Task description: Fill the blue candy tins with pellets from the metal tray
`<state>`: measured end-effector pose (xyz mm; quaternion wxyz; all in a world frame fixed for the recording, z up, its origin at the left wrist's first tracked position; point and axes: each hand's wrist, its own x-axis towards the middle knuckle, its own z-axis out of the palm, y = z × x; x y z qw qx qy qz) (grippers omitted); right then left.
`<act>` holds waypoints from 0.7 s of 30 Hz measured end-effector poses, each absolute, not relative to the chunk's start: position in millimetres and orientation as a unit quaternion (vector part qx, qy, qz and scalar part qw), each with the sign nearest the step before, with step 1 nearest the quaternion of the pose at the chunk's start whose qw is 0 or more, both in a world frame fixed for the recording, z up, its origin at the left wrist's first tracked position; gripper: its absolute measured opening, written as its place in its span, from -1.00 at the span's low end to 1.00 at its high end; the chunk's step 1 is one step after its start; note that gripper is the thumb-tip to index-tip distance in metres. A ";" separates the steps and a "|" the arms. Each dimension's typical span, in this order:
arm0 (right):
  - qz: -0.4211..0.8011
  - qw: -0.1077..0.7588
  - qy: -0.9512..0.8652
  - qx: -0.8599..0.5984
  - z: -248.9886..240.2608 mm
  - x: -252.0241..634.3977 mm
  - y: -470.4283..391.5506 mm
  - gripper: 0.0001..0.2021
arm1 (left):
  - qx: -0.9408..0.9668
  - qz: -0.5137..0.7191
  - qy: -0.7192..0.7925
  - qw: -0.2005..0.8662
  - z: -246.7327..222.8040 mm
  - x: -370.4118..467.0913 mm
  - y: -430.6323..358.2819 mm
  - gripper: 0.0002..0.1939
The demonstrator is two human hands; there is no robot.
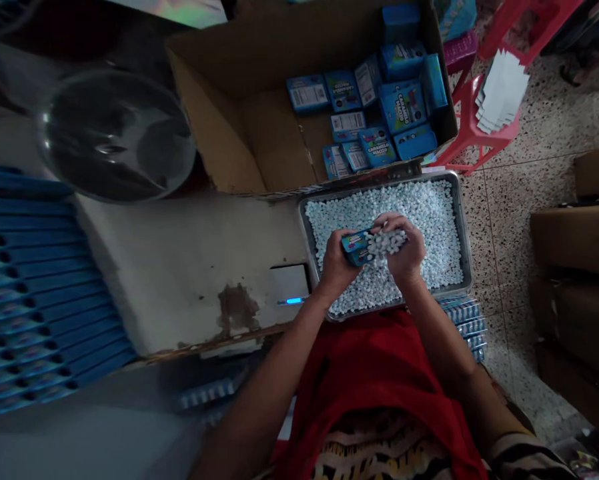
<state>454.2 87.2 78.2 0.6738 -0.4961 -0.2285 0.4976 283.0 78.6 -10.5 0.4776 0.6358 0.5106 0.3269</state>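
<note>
My left hand [338, 265] is wrapped round a small blue box [355, 247], held tilted over a metal tray [466, 233] of small pale candies [379, 293]. My right hand [408, 253] is cupped round a heap of white candies [388, 243] at the box's right end, its fingers close to the box's upper edge. The heap meets the box's right end, where the opening is partly hidden by candies. Below the two hands, loose candies spread across the tray.
Beyond the tray is a large cardboard box [239, 127] with several blue boxes [403, 107] inside. A small scale [289, 283] lies left of the tray. Further left are a large round bowl [117, 137] and stacked blue cartons [54, 287]. A red stool [504, 137] holds white papers [502, 90].
</note>
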 end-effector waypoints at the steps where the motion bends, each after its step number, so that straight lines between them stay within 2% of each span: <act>1: 0.490 0.678 -0.241 -0.492 76.4 451.9 89.5 -0.63 | 0.638 0.326 0.513 0.474 -9.8 282.2 78.2 -0.24; 5: 0.468 0.682 -0.305 -0.472 68.0 436.5 93.6 -0.63 | 0.644 0.320 0.521 0.459 -9.8 274.3 75.5 -0.24; 10: 0.480 0.609 -0.395 -0.493 65.3 424.9 72.3 -0.52 | 0.694 0.295 0.514 0.409 -8.5 258.1 83.1 -0.26; 13: 0.458 0.529 -0.484 -0.525 56.9 452.3 59.2 -0.43 | 0.713 0.307 0.500 0.385 -6.6 250.1 94.7 -0.28; 15: 0.376 0.469 -0.531 -0.597 40.8 488.1 61.6 -0.44 | 0.733 0.304 0.474 0.383 -7.3 246.7 101.9 -0.31; 18: 0.203 0.310 -0.572 -0.732 1.7 544.0 82.8 -0.45 | 0.752 0.290 0.446 0.389 -10.9 241.7 108.2 -0.34; 21: 0.134 0.159 -0.599 -0.773 -38.0 565.5 105.7 -0.32 | 0.750 0.288 0.463 0.374 -13.5 233.2 107.6 -0.34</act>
